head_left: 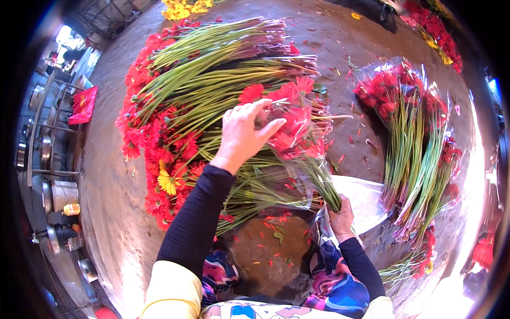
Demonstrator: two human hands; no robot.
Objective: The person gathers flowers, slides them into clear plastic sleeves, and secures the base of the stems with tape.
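My left hand [244, 130] is at the top of a clear plastic wrap [295, 125] around red gerberas, fingers curved and apart, touching the film. My right hand [340, 215] grips that bunch's green stems [328, 183] at their lower end. Beneath and beside the bunch lies a big pile of loose red gerberas [139, 119] with long stems [207, 74] and one yellow flower [167, 183] among them. A white sheet [361, 199] lies beside my right hand.
Wrapped red bunches [404, 138] lie on the right of the earthen floor [106, 207], loose stems [404, 268] below them. Yellow flowers [186, 7] and another red pile [435, 37] lie farther off. A metal rack [48, 122] with pots and a red bag [82, 105] line the left side.
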